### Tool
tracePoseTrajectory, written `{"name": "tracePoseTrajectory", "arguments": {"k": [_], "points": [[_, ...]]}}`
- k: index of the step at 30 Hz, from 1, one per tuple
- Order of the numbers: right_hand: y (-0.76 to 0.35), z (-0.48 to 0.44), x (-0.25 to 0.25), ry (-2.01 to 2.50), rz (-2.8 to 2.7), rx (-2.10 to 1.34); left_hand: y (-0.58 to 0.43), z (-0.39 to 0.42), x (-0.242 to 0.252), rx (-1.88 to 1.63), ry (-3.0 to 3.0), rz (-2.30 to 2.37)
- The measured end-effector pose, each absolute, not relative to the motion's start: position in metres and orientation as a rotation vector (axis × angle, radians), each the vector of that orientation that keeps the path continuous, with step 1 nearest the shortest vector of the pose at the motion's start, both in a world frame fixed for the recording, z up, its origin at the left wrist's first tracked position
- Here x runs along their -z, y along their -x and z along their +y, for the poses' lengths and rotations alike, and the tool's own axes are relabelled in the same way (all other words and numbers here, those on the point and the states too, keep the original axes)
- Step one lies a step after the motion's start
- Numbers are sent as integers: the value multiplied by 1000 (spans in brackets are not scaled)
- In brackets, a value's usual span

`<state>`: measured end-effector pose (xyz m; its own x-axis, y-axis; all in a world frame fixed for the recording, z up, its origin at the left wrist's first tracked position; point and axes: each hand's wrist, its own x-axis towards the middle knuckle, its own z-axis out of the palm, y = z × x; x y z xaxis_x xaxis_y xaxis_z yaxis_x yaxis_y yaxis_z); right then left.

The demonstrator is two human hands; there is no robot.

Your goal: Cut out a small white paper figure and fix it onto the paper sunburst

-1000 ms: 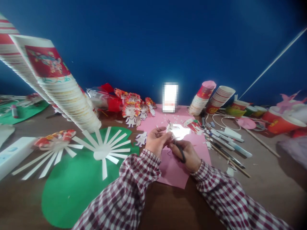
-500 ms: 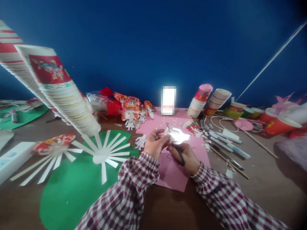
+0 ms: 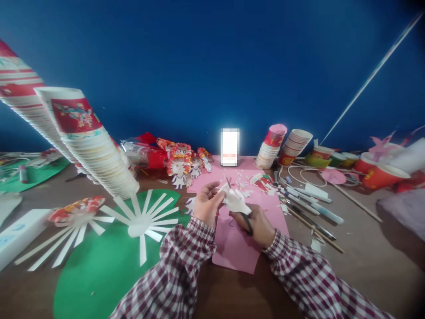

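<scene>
White paper, trimmed into a small shape with projecting parts, sits between the two hands above the pink sheet (image 3: 232,254). This paper cut-out (image 3: 237,203) is pinched at its near left edge by the left hand (image 3: 206,204), thumb against fingers, a light grip with little space in it. The right hand (image 3: 260,223) is curled around the dark handles of a pair of scissors (image 3: 247,224), fingers wrapped close; the blade tips show just beyond the paper's upper left edge. How far apart the blades stand cannot be told, as the paper hides most of them.

The step in hand looks like trimming the outline. White paper scraps (image 3: 241,182) scattered beyond the hands, over the pink sheet, fit that reading. The next move seems to call for the left hand to steady or turn the paper while the right lines the blades up with its edge, keeping the left fingertips out of their path; narrow parts could easily be snipped through.

To the left, printed paper figures (image 3: 179,164) cluster near the pink sheet's far corner, and a fan of white paper strips (image 3: 137,229) lies partly over a green sheet (image 3: 102,270) on the table (image 3: 229,294).
</scene>
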<state>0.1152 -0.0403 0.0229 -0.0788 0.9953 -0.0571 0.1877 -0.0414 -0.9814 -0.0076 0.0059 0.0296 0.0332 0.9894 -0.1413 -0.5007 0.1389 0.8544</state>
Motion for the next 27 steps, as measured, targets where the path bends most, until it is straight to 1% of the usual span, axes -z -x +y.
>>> {"name": "tracePoseTrajectory", "arguments": {"k": [5, 10, 14, 20, 27], "points": [[-123, -34, -18, 1302, -1258, -1296, 12, 12, -31, -1381, -678, 951], [-129, -29, -19, 1235, -1211, -1210, 18, 18, -27, -1377, -698, 971], [-130, -28, -16, 1146, -1181, -1180, 15, 14, -25, -1312, -734, 988], [-133, -27, -18, 1042, -1154, -1185, 2, 4, -21, -1193, -811, 857], [-135, -24, -18, 1033, -1021, -1323, 0, 2, -19, -1096, -781, 813]]}}
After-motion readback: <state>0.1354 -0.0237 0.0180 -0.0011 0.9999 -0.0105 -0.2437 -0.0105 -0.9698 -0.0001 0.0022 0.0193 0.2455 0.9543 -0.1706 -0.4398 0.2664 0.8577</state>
